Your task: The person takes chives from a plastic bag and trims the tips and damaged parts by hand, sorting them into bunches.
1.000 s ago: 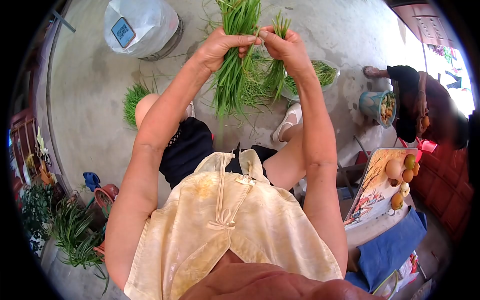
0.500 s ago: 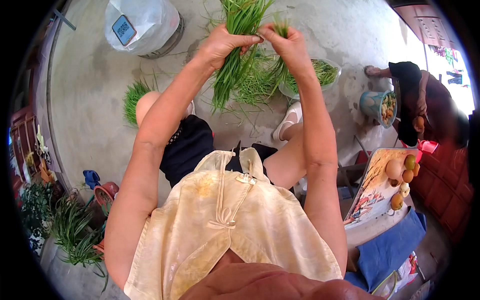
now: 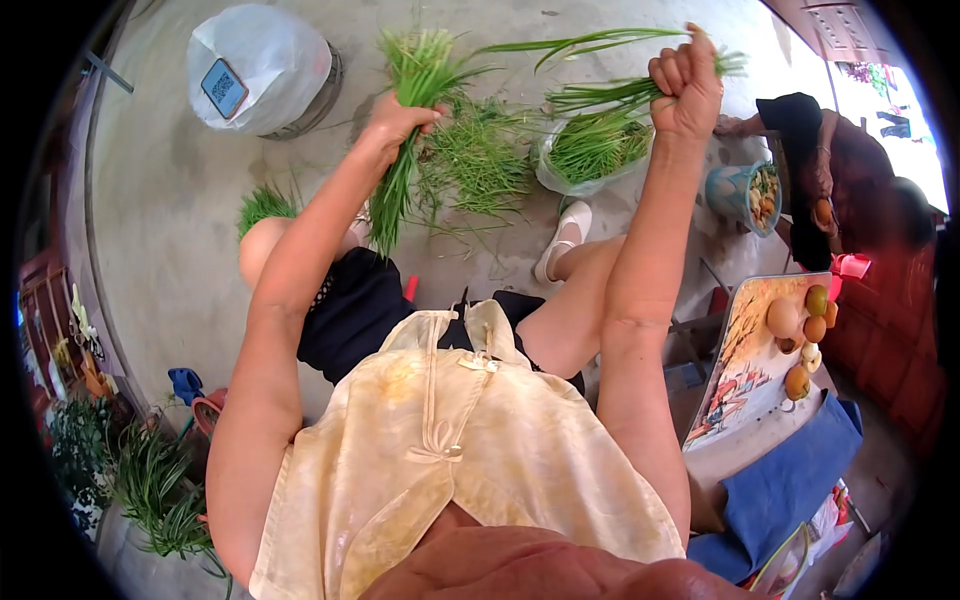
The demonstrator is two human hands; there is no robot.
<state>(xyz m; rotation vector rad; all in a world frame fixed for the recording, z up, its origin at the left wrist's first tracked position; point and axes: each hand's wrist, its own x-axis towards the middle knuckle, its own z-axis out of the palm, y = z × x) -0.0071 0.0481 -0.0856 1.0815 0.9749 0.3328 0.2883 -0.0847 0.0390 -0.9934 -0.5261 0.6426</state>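
My left hand (image 3: 396,124) is closed around a thick bunch of green chives (image 3: 418,66), whose long blades hang down below the fist. Out to the right, my raised right hand (image 3: 690,88) grips a thinner bunch of chives (image 3: 605,96); its blades point left, with one or more long strands trailing above. Between the two hands, loose chive scraps (image 3: 480,165) lie scattered on the concrete floor. A clear plastic bag (image 3: 548,172) full of chives sits open below my right hand. Another heap of chives (image 3: 266,204) rests on the floor beside my left knee.
A plastic-covered bucket (image 3: 300,75) with a phone (image 3: 225,88) on top stands at upper left. Right of me are a blue bucket of scraps (image 3: 725,195), another person (image 3: 840,170) holding a round item, and a small table (image 3: 745,330) with fruit. Potted plants (image 3: 160,490) stand lower left.
My hands have moved apart. The right one swung right and up with its thin bunch of chives, and the left one moved left and down with the thick bunch.
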